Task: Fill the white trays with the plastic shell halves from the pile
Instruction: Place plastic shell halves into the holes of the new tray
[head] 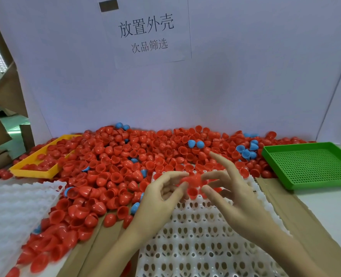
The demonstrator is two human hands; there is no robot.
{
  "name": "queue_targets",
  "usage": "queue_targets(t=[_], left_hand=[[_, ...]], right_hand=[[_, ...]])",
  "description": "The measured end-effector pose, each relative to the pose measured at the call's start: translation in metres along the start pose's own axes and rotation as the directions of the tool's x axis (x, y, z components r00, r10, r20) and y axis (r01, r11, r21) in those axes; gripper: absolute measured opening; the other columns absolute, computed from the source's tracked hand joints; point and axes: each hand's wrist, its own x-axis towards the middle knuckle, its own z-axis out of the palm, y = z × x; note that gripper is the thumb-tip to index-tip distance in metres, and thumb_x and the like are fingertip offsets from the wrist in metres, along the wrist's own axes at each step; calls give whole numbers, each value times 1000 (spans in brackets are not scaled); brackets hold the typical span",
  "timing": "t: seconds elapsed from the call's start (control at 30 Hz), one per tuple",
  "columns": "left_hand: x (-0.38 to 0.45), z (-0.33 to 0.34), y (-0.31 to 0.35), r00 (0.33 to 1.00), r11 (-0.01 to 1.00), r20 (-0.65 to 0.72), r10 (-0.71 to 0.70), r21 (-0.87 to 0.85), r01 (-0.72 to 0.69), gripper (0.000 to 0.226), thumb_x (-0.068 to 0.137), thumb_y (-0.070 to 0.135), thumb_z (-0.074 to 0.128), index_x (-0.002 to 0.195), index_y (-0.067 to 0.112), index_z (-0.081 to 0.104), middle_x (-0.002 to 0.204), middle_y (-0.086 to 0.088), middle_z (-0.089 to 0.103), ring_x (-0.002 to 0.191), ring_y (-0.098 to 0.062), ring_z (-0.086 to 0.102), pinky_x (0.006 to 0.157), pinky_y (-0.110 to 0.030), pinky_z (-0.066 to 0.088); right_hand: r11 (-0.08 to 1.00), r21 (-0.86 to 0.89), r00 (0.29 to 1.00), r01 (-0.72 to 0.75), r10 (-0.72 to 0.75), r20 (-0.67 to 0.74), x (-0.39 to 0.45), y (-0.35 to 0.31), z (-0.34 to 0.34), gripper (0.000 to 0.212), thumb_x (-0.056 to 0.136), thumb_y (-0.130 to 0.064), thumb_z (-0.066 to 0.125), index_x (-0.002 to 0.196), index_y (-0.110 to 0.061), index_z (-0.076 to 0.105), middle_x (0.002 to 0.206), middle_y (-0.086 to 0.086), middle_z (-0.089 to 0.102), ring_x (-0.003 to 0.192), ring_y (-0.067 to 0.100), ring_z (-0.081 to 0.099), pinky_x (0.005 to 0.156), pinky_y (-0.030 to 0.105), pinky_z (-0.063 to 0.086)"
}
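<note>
— What sits to my right?
— One green perforated tray [309, 165], lying flat on the table.

— And to my left?
— One yellow tray [30, 169], shallow and set at an angle. Beyond it, brown cardboard pieces [4, 100].

— Facing me?
— One white backboard [245, 80], upright, with a paper sign [147, 33] fixed to it, printed in black characters.

— Under my work?
— Flat brown cardboard sheets [297, 208].

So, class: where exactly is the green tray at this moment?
In the head view the green tray sits far right on the table, apart from both hands, its near-left edge bordering the pile of red shell halves and its front corner beside the cardboard sheet.
</note>
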Motion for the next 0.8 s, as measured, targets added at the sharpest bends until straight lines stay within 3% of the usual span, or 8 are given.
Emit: queue_targets(t=[0.07,0.13,0.33,0.47,0.57,0.67,0.8], left_hand=[[1,-1,2,998,995,50,-50,-81,54,25,109,29,54,120,21,75,105,-4,78,91,-21,75,85,-31,61],[0,0,3,990,981,106,-95,-156,111,32,111,31,47,122,20,75,104,-10,78,88,-23,74,82,-29,59],[-1,6,-1,963,899,215,-165,-369,237,33,109,31,47,128,13,68,90,-13,71,77,-22,66,72,-28,55],[0,8,0,933,837,264,-245,-428,341,36,112,32,45,118,8,71,81,-8,63,69,-15,58,65,-25,50],[0,8,1,912,821,322,-254,-427,379,41,111,38,45,102,13,75,76,-6,59,64,-12,54,61,-22,48],[0,7,1,905,849,355,-237,-378,370,48,111,44,44,104,8,74,77,-12,65,62,-16,58,58,-22,49],[0,6,0,940,908,266,-212,-304,290,44,108,43,51,104,6,75,85,-22,74,60,-22,67,55,-21,51]], right_hand=[[999,39,1000,-7,8,-23,0,-1,1,72,98,-35,66,157,-48,27,123,-13,68,110,16,70,86,35,61],[1000,18,1000,5,-5,-14,-1,-1,2,73,98,-30,67,156,-50,28,126,-15,66,112,14,69,87,34,61],[998,-44,999,49,-48,24,-3,-2,6,56,97,-17,71,142,-45,52,127,-23,63,114,8,68,84,22,58],[996,-73,999,48,-50,-20,-3,-2,8,47,95,-11,75,131,-38,62,119,-20,66,110,9,68,80,19,56],[992,-111,996,66,-72,-49,-4,-3,10,44,93,-9,76,128,-34,64,119,-19,65,112,10,66,79,18,55],[992,-101,995,73,-80,-67,-4,-3,12,39,93,-8,76,125,-29,66,120,-20,68,114,3,67,82,17,56],[997,-72,997,29,-34,-68,-6,-2,15,37,95,-8,73,126,-26,67,113,-18,73,108,4,70,85,20,58]])
